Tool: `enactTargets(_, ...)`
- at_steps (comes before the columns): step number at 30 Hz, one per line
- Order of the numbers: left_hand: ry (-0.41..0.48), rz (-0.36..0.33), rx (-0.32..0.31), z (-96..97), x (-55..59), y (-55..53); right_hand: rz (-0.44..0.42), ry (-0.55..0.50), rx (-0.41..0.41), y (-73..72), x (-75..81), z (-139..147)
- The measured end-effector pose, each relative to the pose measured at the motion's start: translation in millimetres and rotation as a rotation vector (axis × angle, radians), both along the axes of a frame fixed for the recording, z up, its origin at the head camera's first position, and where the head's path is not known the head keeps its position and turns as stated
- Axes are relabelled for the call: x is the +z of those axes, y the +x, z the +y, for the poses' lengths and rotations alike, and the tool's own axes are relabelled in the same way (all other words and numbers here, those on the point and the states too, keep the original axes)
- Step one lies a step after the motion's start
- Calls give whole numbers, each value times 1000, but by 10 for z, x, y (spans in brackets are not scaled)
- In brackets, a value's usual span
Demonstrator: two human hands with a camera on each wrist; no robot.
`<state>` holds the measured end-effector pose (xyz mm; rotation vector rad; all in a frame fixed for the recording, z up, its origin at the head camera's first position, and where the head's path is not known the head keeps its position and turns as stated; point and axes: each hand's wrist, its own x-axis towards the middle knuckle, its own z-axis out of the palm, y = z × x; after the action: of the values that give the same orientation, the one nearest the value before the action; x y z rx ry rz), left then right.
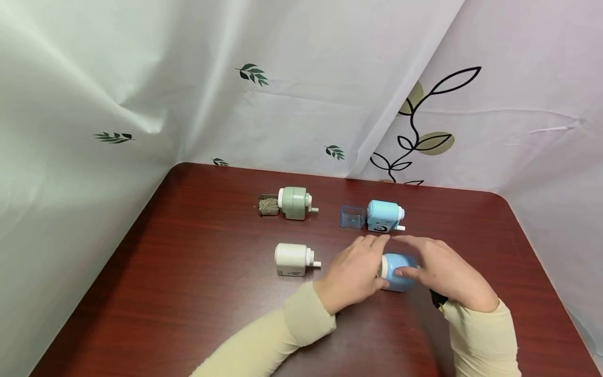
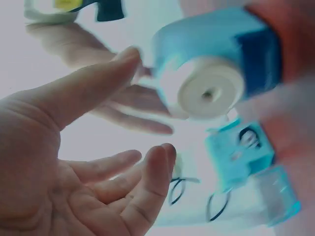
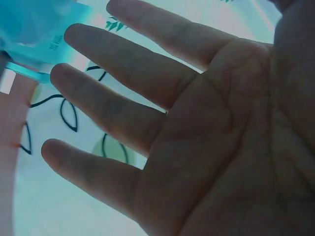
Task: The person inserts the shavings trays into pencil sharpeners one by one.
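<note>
A blue hand-crank pencil sharpener (image 1: 400, 263) stands on the table between the two hands. Its white round face with a small hole points toward my left hand (image 1: 350, 275). In the left wrist view that hand's thumb and loosely bent fingers are spread beside the sharpener, with a gap to it. My right hand (image 1: 447, 269) arches over the sharpener's right side, its thumb overlapping the blue body in the head view. Its fingers show straight and spread in the right wrist view. The sharpener's crank side is hidden behind the right hand.
Behind stands a light blue sharpener (image 1: 382, 213) with a panda picture, its clear blue drawer (image 1: 352, 218) beside it. Farther left is a green sharpener (image 1: 295, 203) next to a drawer of shavings (image 1: 268, 206). A white sharpener (image 1: 290, 259) stands left of the hands.
</note>
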<state>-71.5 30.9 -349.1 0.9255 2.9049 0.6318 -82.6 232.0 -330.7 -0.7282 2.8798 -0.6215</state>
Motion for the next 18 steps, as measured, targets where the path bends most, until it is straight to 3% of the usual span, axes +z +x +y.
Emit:
enactTargets(4, 67, 12, -25, -310, 269, -40, 20, 50, 2, -68, 134, -53)
enactTargets(9, 286, 21, 11, -788, 533, -201, 10, 143, -31, -179, 317, -193)
enactTargets(13, 395, 60, 88, -1190, 635, -412, 5, 184, -53, -306, 466, -324)
enactTargets(18, 351, 38, 236, -1681, 604, -740, 10, 212, -97, -507, 643, -487)
